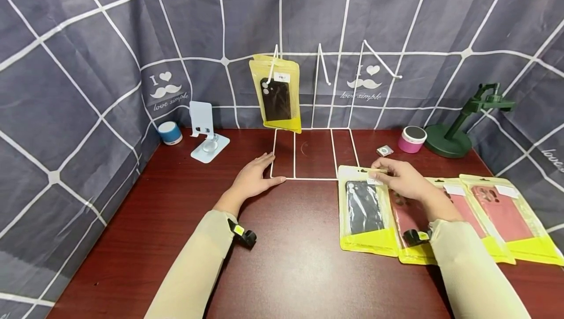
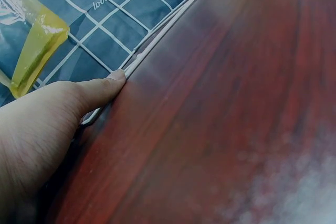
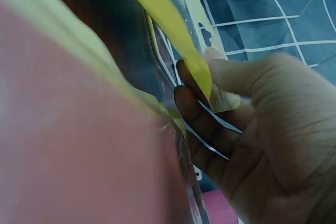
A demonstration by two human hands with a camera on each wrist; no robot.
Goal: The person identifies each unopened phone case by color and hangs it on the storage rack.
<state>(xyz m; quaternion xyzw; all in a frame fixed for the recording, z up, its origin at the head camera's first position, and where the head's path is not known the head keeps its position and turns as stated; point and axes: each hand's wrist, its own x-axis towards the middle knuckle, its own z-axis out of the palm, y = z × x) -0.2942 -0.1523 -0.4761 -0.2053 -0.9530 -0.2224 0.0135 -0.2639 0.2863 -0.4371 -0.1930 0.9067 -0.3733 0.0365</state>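
Black case packet (image 1: pixel 364 211): lying flat on the table (image 1: pixel 291 260), front right of the wire rack (image 1: pixel 313 155), leftmost in a row of four packets; I'm picking it up by its top edge.
Right hand (image 1: pixel 403 178): I'm pinching the packet's top flap; the right wrist view shows the thumb (image 3: pixel 223 72) on top of the yellow edge and the fingers (image 3: pixel 202 124) curled under it.
Left hand (image 1: pixel 254 178): I'm resting it flat on the table, fingers straight, with the thumb (image 2: pixel 102 88) pressing against the front-left corner of the rack's base wire. It's holding nothing.
Rack: white wire, three hooks; another black case packet (image 1: pixel 276 94) is hanging on the left hook, while the middle hook (image 1: pixel 323 66) and right hook (image 1: pixel 381 64) are bare.
Doing the grip well: my view is to keep the pinch close to the hang hole, which I can't make out here, lift the top first so the packet peels off its neighbour, and keep the left thumb bracing the base.
Edges: the pink case packet (image 1: pixel 411 221) is touching and partly under my right hand, so it may drag along. A small silver square (image 1: pixel 385 151) and a pink speaker (image 1: pixel 412 139) are sitting just behind the hand.
Open room: bare table between my two arms and over the rack base; the route up to the hooks looks clear.
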